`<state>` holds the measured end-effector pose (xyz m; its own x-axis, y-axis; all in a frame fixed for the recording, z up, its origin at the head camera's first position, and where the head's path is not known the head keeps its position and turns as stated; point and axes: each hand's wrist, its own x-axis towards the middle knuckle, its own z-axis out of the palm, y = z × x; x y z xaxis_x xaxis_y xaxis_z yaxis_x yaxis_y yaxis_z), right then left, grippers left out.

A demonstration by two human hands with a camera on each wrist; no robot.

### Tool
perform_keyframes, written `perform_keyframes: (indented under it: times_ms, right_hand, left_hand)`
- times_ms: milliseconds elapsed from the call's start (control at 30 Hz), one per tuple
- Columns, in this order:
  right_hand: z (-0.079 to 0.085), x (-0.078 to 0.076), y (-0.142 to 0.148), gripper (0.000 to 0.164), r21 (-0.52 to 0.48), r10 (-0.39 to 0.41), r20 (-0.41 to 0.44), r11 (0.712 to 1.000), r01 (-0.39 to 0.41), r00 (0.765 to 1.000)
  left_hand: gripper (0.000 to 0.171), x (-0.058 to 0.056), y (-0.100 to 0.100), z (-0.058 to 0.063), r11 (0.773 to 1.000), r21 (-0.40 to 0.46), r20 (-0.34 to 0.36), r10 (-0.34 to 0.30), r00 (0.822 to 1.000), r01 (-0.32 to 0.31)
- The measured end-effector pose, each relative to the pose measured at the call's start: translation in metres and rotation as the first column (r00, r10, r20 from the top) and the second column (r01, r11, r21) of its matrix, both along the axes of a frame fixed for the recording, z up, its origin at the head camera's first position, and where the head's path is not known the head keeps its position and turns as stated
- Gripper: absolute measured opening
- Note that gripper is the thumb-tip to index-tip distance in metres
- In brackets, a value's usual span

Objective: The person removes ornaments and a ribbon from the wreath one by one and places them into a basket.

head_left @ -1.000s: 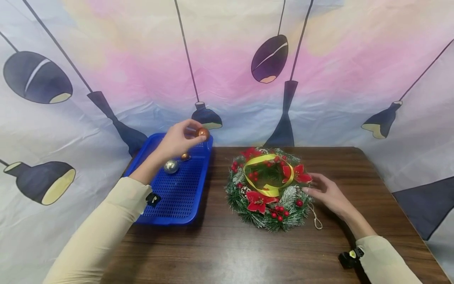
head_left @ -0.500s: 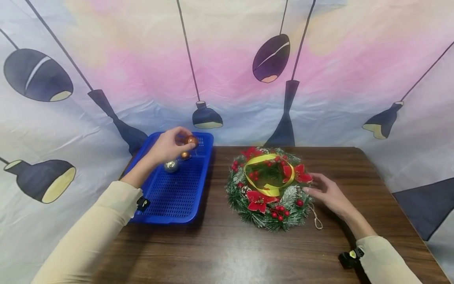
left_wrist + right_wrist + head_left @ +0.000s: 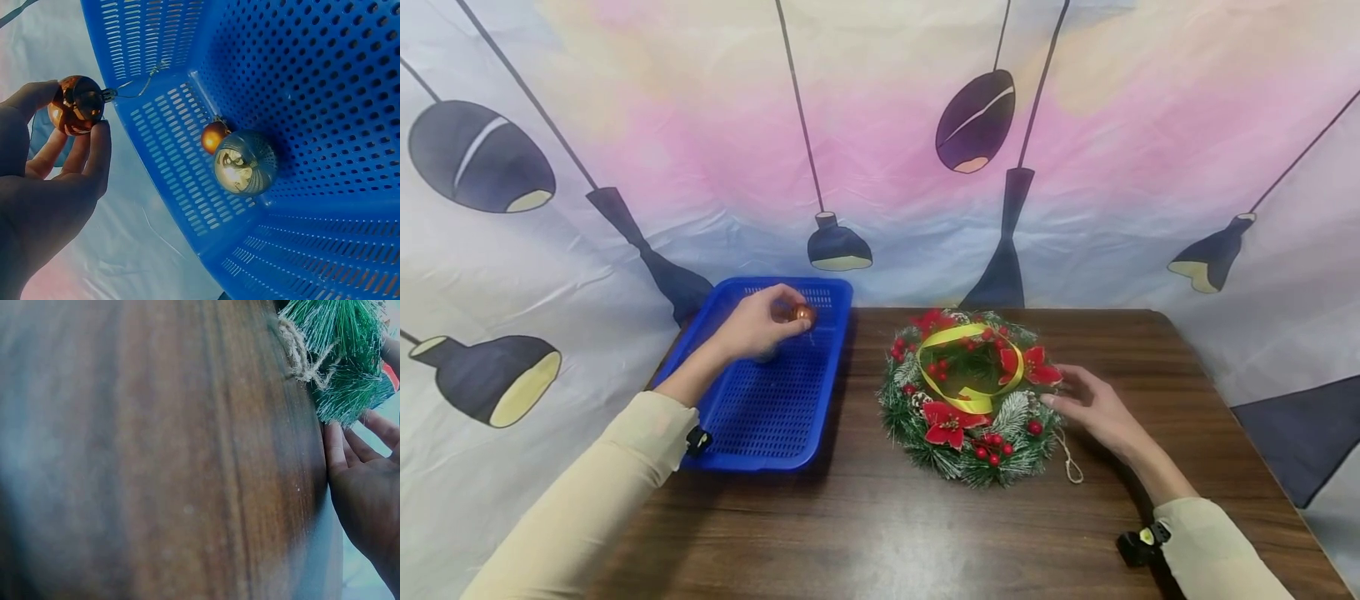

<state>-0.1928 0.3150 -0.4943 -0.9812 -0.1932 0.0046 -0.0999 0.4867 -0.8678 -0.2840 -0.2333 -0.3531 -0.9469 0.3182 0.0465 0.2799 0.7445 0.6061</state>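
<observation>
My left hand (image 3: 752, 323) pinches a shiny copper Christmas ball (image 3: 78, 103) between thumb and fingertips, over the far part of a blue plastic basket (image 3: 760, 417). From the ball's cap trails a thin gold cord. Inside the basket, a larger silver ball (image 3: 244, 165) lies against a small gold ball (image 3: 214, 139); my hand mostly hides both in the head view. On the table, my right hand (image 3: 1097, 411) holds the right edge of a green Christmas wreath (image 3: 955, 467), thumb on top and fingers at the side. A yellow ribbon loop (image 3: 970, 406) lies on the wreath.
The basket and wreath stand side by side on a brown wooden table (image 3: 880, 533). A twine loop (image 3: 1072, 471) hangs off the wreath's right side. A fabric backdrop (image 3: 895, 108) with printed lamps rises behind the table.
My left hand has moved the copper ball left and down, from the basket's far right corner to lower over its far part. The right hand and the wreath have stayed put.
</observation>
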Motion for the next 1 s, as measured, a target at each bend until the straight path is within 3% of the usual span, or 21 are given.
perform_keyframes:
  times_ms: [600,800,1000]
  right_hand:
    - [-0.001,-0.001,0.0,0.072,0.008,-0.001,-0.001,1.0,0.001,1.0]
    - [-0.002,-0.002,0.0,0.072,0.008,0.001,-0.001,1.0,-0.001,1.0]
    - [-0.003,-0.002,0.001,0.072,0.011,0.0,-0.001,1.0,0.0,1.0]
  left_hand:
    - [0.041,-0.001,0.002,0.0,1.0,-0.013,0.011,0.001,1.0,-0.001]
    - [0.049,-0.002,0.002,0.001,1.0,0.011,0.028,-0.005,1.0,0.004]
    - [0.051,0.002,0.014,0.008,0.999,0.038,-0.005,-0.028,1.0,0.028]
